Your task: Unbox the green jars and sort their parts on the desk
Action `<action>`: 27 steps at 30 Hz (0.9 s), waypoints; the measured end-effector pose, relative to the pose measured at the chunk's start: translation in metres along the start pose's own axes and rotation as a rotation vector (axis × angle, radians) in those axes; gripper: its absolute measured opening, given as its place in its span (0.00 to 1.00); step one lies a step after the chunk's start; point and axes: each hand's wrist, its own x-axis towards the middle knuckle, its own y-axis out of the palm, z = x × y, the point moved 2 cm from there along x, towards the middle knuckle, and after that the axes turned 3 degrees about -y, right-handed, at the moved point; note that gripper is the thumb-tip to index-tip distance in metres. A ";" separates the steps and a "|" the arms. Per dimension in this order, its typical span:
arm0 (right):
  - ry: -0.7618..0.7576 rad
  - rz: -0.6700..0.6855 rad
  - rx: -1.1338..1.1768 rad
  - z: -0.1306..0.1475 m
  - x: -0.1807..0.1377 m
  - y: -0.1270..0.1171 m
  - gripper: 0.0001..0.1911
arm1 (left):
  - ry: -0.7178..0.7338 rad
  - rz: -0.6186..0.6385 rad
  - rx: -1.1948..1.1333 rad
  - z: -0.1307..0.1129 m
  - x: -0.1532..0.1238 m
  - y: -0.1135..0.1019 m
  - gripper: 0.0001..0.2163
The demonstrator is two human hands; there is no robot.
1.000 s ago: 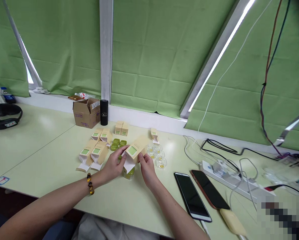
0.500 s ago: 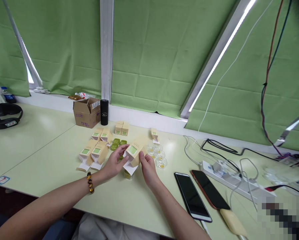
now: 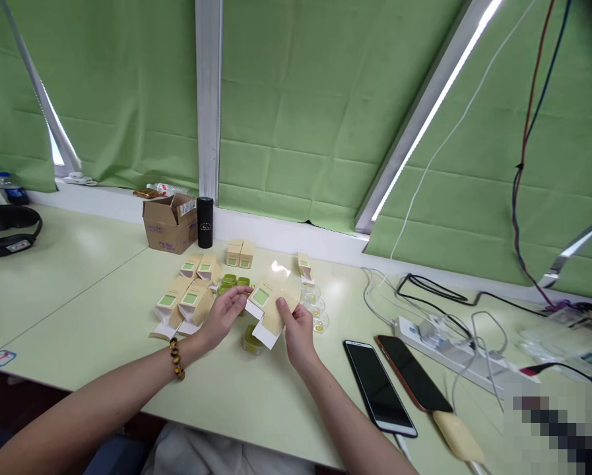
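Both my hands hold a tan cardboard carton [image 3: 272, 301] with a green square label, tilted above the table with its white end flaps open toward me. My left hand [image 3: 225, 315] pinches the flap end. My right hand [image 3: 297, 331] grips the carton's side from below. A small green-lidded jar [image 3: 252, 340] sits on the table [image 3: 78, 290] just under the carton. More tan cartons [image 3: 184, 305] lie to the left. Green jars [image 3: 230, 282] and clear jars [image 3: 315, 310] stand behind.
A brown cardboard box [image 3: 169, 224] and a black cylinder [image 3: 205, 222] stand by the window sill. Two phones [image 3: 379, 386] [image 3: 413, 381] lie at the right, beside a power strip [image 3: 449, 346] with tangled cables. A black headset [image 3: 6, 227] rests at far left.
The carton has been lifted and turned, its open flap end now swung lower toward me. The jar beneath it shows more clearly. My right hand shifted slightly right.
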 end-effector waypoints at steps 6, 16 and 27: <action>-0.134 -0.011 -0.127 0.001 -0.005 0.002 0.26 | 0.029 0.039 0.035 0.001 0.001 0.003 0.18; -0.422 0.164 -0.319 0.010 -0.018 0.003 0.24 | -0.009 0.013 -0.049 0.003 0.003 0.000 0.20; -0.581 -0.102 -0.435 0.012 -0.011 -0.002 0.18 | 0.584 -0.140 0.448 -0.013 -0.010 -0.009 0.06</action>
